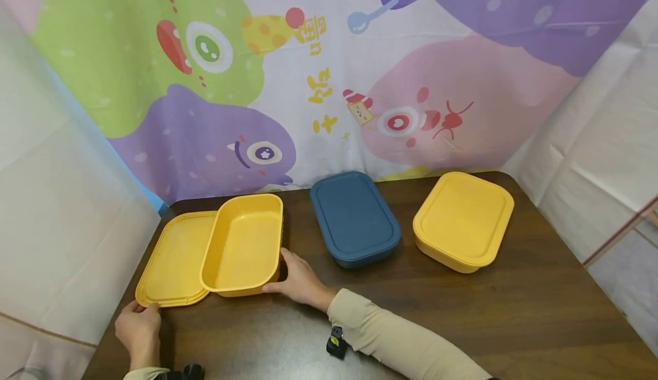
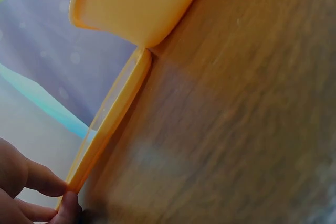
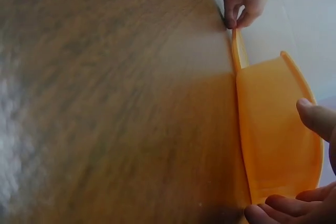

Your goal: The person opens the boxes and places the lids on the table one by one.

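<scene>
The left hand (image 1: 137, 330) pinched the near corner of the flat yellow lid (image 1: 173, 261), which lay at the left edge of the dark wooden table (image 1: 462, 323). The open yellow box (image 1: 244, 246) sat with its left side up on that lid, so it tilted a bit. Its long side ran away from the person. The right hand (image 1: 300, 282) was closer to the box, with its fingers curled around the near right corner. Further right sat a blue box with its lid on (image 1: 354, 218), then a yellow box with its lid on (image 1: 464, 220), both well apart from the hands.
</scene>
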`<state>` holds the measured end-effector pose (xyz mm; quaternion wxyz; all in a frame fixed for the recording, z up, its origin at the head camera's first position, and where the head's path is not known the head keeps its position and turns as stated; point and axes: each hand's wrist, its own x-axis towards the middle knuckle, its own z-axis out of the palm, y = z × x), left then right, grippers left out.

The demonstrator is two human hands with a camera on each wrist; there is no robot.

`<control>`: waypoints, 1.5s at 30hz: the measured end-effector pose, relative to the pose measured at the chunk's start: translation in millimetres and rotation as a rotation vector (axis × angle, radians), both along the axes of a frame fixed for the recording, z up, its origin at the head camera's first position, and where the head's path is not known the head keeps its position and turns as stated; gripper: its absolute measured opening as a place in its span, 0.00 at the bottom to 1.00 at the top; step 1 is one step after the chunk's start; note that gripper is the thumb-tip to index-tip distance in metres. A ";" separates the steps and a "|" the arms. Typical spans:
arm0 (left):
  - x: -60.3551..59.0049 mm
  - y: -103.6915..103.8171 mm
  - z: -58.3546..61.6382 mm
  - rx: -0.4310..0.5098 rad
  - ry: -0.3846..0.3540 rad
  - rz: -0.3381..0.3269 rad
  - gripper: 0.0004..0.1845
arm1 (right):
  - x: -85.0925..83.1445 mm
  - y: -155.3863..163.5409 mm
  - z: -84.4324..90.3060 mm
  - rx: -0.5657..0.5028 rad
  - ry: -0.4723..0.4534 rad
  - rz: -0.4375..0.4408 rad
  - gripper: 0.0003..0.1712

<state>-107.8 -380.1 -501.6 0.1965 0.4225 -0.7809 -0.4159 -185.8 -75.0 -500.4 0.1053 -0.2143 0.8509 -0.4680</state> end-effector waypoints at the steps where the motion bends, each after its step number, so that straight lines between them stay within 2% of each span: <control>1: 0.3 0.1 0.2 -0.011 -0.010 -0.006 0.23 | 0.4 -0.6 -0.1 0.008 0.007 -0.004 0.53; 6: 2.6 0.3 -0.4 -0.037 -0.046 -0.046 0.23 | 3.6 -3.2 -1.9 0.057 0.058 -0.025 0.51; 13: 5.2 -1.3 0.7 -0.157 -0.105 -0.117 0.16 | 6.0 -5.2 0.2 0.101 0.100 -0.047 0.49; 24: 3.5 -2.4 5.9 -0.127 -0.193 -0.157 0.28 | 4.3 -3.3 6.4 0.118 0.080 -0.034 0.49; 30: 2.8 2.0 5.9 -0.163 -0.184 -0.147 0.30 | 5.0 0.3 10.1 0.151 0.054 -0.017 0.49; 33: 1.8 3.8 8.4 -0.153 -0.189 -0.149 0.32 | 3.9 1.7 11.8 0.167 0.041 -0.007 0.49; 39: -3.1 8.2 17.2 -0.125 -0.195 -0.175 0.33 | -0.1 4.4 14.6 0.205 0.054 0.004 0.47; 45: -6.4 17.5 27.4 -0.126 -0.145 -0.223 0.31 | -2.1 9.8 20.1 0.226 0.086 0.018 0.43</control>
